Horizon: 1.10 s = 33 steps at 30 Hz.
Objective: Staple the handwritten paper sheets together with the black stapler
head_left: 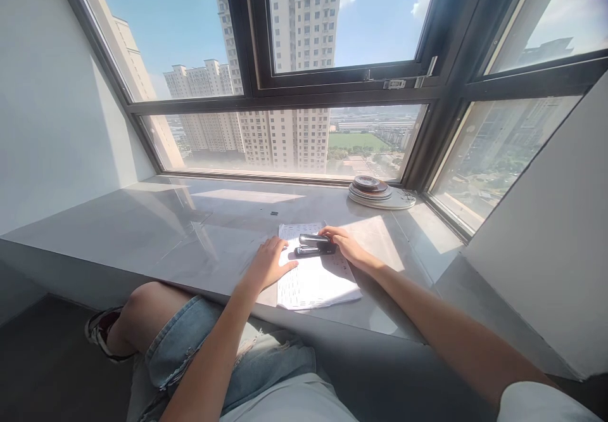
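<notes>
On the sill lies a stack of written paper sheets (317,287), with a black stapler (310,245) on its upper part. My right hand (345,243) has its fingers around the stapler's right end, hiding that end. The stapler's jaws point left, and a gap shows between its upper arm and base. My left hand (270,262) lies at the left edge of the sheets, fingers and thumb apart, holding nothing. Beyond the sheets are small dark strips (274,213) that look like staples.
Several stacked plates or discs (375,194) stand at the back right of the pale window sill (142,232), close to the window frame (285,101). A wall (536,238) bounds the right side. My knee (145,298) is below the sill's front edge.
</notes>
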### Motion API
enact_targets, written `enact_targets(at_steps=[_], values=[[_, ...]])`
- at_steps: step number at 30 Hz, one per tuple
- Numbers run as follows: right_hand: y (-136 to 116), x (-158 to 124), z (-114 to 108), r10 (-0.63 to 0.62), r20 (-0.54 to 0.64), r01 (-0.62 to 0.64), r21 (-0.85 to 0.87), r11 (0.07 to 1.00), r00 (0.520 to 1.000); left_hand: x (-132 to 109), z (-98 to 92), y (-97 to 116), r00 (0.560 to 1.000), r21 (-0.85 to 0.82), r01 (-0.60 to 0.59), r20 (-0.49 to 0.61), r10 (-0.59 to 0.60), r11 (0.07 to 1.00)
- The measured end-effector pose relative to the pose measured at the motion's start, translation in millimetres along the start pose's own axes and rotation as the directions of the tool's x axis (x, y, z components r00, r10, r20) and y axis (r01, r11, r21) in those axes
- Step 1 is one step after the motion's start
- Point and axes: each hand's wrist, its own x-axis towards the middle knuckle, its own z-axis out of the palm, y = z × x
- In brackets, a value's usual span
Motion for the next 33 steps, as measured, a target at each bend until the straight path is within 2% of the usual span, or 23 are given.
enact_targets(at_steps=[9, 20, 26, 33], values=[[5.9, 1.1, -0.5, -0.028, 0.011, 0.028, 0.0, 1.0, 1.0, 0.8, 1.7, -3.0, 1.0, -0.036, 0.027, 0.011, -0.026, 0.999], [-1.1, 0.2, 3.6, 0.059, 0.016, -0.06, 0.123, 0.991, 0.998, -1.3, 1.9, -5.3, 0.995, -0.12, 0.091, 0.038, -0.087, 0.989], [4.0, 2.4, 2.9, 0.041, 0.023, -0.043, 0.086, 0.995, 0.999, -1.8, 1.3, -4.3, 0.998, -0.118, 0.065, 0.022, -0.063, 0.991], [14.3, 3.0, 0.7, -0.045, -0.003, 0.045, -0.006, 0.999, 0.999, -0.2, 1.9, -4.1, 1.0, -0.068, 0.015, -0.009, -0.016, 0.998]])
